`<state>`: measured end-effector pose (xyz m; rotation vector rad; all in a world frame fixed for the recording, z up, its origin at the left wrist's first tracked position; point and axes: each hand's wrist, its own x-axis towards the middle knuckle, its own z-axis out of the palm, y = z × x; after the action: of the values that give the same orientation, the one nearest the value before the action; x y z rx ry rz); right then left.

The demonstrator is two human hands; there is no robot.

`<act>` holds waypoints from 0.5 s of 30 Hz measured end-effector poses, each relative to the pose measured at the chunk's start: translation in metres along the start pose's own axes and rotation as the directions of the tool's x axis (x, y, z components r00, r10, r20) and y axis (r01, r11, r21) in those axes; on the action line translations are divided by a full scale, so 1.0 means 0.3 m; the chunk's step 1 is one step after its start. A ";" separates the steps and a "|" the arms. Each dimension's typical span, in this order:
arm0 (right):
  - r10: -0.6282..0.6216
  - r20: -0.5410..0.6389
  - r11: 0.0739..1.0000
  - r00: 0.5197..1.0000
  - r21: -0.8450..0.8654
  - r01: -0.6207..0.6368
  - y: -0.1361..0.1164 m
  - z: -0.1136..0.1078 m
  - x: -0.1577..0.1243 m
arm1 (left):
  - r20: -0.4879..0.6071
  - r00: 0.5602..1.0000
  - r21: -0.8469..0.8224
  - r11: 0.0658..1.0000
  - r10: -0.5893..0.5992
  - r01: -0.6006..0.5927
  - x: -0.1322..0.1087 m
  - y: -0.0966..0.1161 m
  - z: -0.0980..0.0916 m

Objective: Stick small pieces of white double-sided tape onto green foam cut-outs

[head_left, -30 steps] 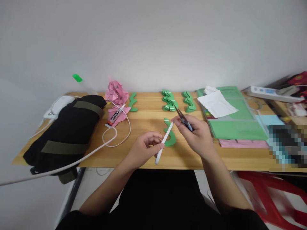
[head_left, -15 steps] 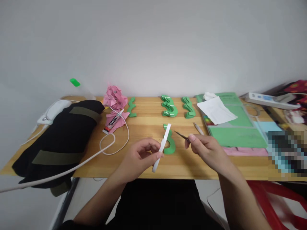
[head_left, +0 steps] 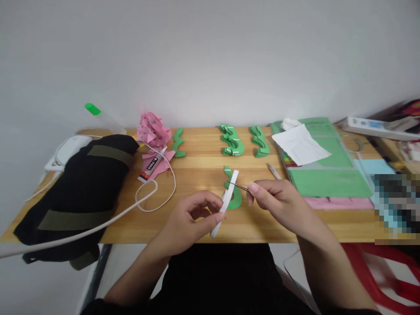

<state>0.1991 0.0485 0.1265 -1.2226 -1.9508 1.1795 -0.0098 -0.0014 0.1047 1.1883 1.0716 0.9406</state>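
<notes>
Between the thumb and fingers of my left hand [head_left: 195, 218] a narrow white strip [head_left: 231, 190] is pinched, its upper end slanting away to the right. My right hand [head_left: 277, 199] is closed on thin dark tweezers [head_left: 242, 188]. Their tip reaches the strip's upper part; I cannot tell whether it grips the strip. Below and behind the strip, a wavy green cutout [head_left: 235, 202] lies on the wooden table [head_left: 197, 175], partly covered by the strip.
Farther back lie stacked green cutouts [head_left: 233, 144], more green pieces [head_left: 260, 144] and a single one [head_left: 179, 146]. At left are a glue tube [head_left: 152, 165], crumpled pink paper [head_left: 154, 131], a white cable [head_left: 124, 216] and a black bag [head_left: 78, 188]. Green sheets [head_left: 328, 181] and white paper [head_left: 300, 145] lie right.
My right hand has moved left, bringing the tweezers' tip from beside the white strip onto its upper part. The left hand still holds the strip. The view has shifted slightly.
</notes>
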 end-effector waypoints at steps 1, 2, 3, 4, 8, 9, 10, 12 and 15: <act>0.001 0.002 1.000 1.000 0.001 -0.001 0.000 0.000 0.001 | -0.001 1.000 -0.001 1.000 0.005 -0.005 0.001 -0.001 -0.001; 0.001 0.003 1.000 1.000 0.002 -0.001 0.000 0.001 0.001 | -0.001 1.000 -0.004 1.000 0.009 -0.009 0.001 -0.002 -0.002; 0.002 0.001 1.000 1.000 0.002 -0.002 0.001 0.001 0.002 | 0.000 1.000 -0.009 1.000 0.011 -0.011 0.002 -0.003 -0.003; 0.002 0.000 1.000 1.000 0.002 -0.002 0.002 0.002 0.002 | 0.001 1.000 -0.014 1.000 0.010 -0.010 0.002 -0.003 -0.003; 0.020 -0.024 0.999 1.000 -0.031 -0.021 0.007 0.010 -0.001 | -0.001 1.000 -0.030 1.000 0.008 -0.008 0.005 -0.001 -0.003; 0.027 -0.035 0.999 0.999 -0.046 -0.029 0.009 0.013 -0.002 | -0.001 1.000 -0.034 0.999 0.009 -0.009 0.006 0.000 -0.002; 0.034 -0.047 0.998 0.998 -0.060 -0.037 0.010 0.015 -0.002 | -0.002 1.000 -0.039 0.999 0.012 -0.012 0.007 0.001 -0.002; 0.038 -0.069 0.996 0.997 -0.083 -0.044 0.015 0.020 -0.002 | 0.000 1.000 -0.046 0.999 0.013 -0.013 0.007 0.001 -0.004; 0.022 -0.116 0.994 0.993 -0.108 -0.035 0.027 0.020 0.000 | 0.034 0.999 -0.047 0.999 -0.009 0.011 0.004 -0.003 -0.009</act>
<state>0.1979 0.0477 0.1165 -1.3483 -1.9404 1.0043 -0.0122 0.0003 0.1036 1.1554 1.0219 0.9302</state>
